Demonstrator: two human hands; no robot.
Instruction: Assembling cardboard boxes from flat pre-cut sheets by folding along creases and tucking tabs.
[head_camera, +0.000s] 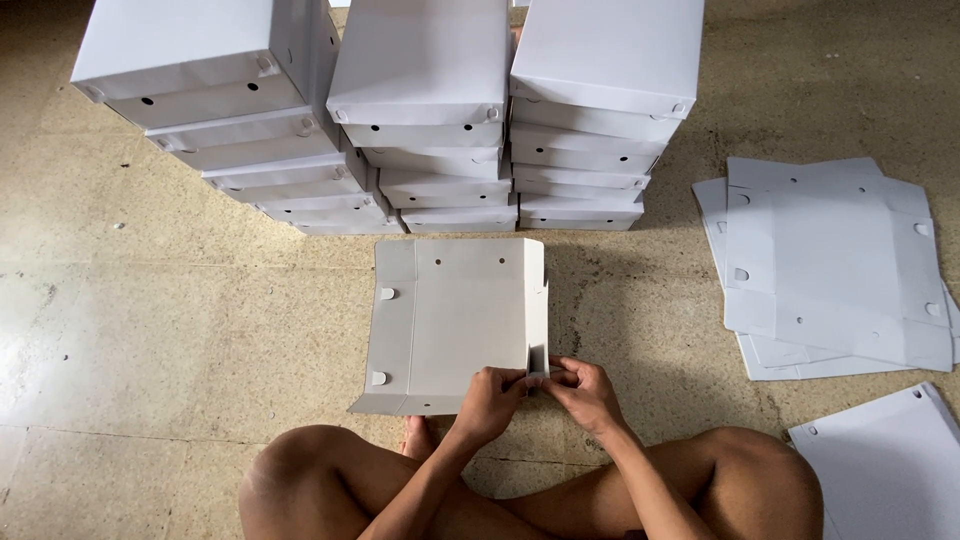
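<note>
So we're sitting cross-legged on the tan stone floor (160, 330), knees showing along the bottom edge of the frame, with a half-folded white cardboard box blank (450, 325) lying right in the centre, just in front of us. Its right side wall is already standing up; the left flap is still lying nearly flat, with a couple of little tab cut-outs along it.

Both hands are down at the lower right corner of that blank. Our left hand (490, 398) is curled over the near edge, fingers clenched down on the cardboard by the corner. Our right hand (588, 392) sits just beside it, fingertips pinching the small corner tab where the upright wall ends. The two hands are practically touching each other.

Across the top of the frame we've got three stacks of finished white boxes (425, 120), side by side, right behind the blank. The left stack leans and fans out toward the upper left; the middle and right ones are straighter. Each box has small round holes in its front face.

Over on the right side there's a pile of flat unfolded blanks (835, 270), well apart from our hands, and another flat sheet (885, 465) pokes in at the lower right corner by our knee.
</note>
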